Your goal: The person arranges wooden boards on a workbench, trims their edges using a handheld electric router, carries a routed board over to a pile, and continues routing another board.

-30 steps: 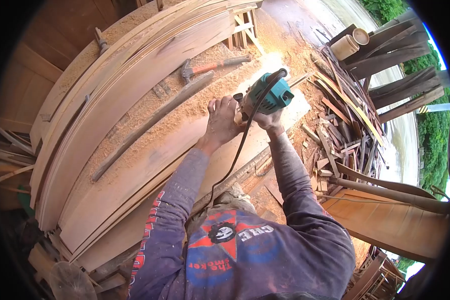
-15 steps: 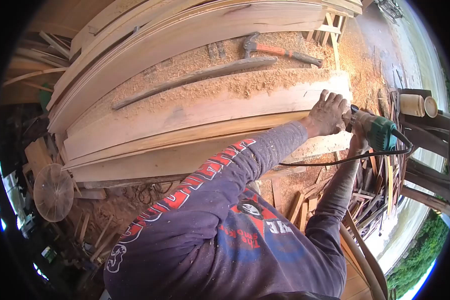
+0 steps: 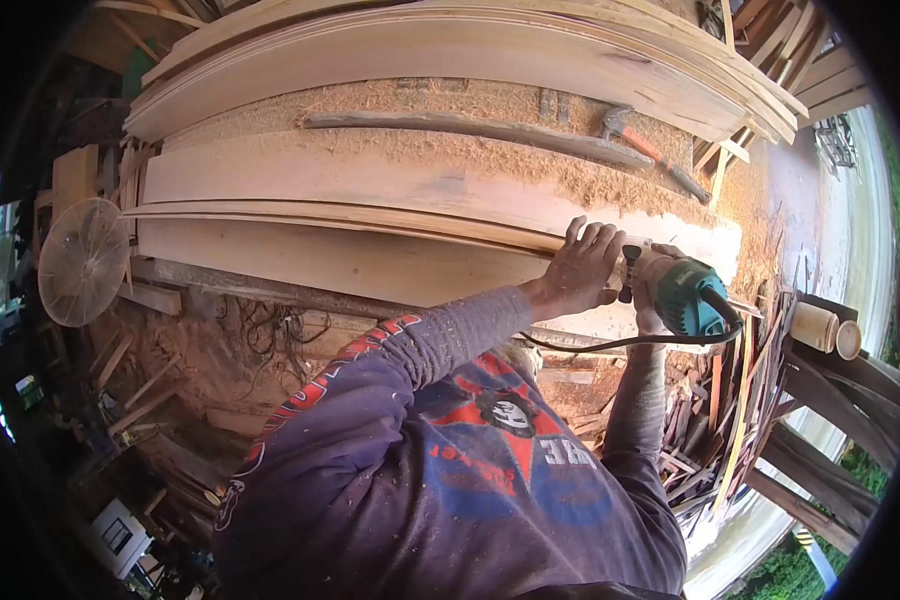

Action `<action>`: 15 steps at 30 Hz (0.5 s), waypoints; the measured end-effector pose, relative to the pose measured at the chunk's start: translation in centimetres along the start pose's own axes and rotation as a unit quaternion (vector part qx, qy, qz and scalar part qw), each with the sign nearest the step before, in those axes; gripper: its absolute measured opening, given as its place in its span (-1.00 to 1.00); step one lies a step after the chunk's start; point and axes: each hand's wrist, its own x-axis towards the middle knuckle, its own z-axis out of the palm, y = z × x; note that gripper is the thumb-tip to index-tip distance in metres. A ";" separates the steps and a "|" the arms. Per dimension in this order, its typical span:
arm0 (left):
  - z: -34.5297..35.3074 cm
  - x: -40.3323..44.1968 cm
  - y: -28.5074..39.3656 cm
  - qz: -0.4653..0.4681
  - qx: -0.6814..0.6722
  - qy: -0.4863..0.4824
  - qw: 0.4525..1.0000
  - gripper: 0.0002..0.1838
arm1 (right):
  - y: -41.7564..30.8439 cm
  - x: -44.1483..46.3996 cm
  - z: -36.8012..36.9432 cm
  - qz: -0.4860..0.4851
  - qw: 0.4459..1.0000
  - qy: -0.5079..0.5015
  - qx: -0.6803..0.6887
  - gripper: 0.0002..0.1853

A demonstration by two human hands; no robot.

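A purple printed shirt fills the bottom of the frame. Right of centre, the right hand is wrapped around the body of a teal power tool, whose black cord loops back toward the shirt. Just left of the tool, the left hand has its fingers spread and slightly bent over the board edges; whether it presses on them cannot be told. Long pale boards run across the middle of the frame, shavings scattered along them. Beyond lie a dark wood strip and, at upper right, an orange-handled hammer, with stacked planks along the top
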 end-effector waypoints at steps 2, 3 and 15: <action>-2.6 -3.0 -2.1 -0.032 0.003 0.018 0.999 0.07 | -1.7 -0.4 4.4 -0.002 0.999 -0.043 -0.022 -0.32; -3.9 -4.4 -3.1 -0.059 -0.002 0.025 0.998 0.07 | -2.5 -0.7 6.5 -0.001 0.998 -0.064 -0.027 -0.32; -13.9 -16.5 -12.1 -0.223 0.051 0.184 0.956 -0.05 | -5.1 -1.8 24.7 -0.034 0.956 -0.290 0.021 -0.32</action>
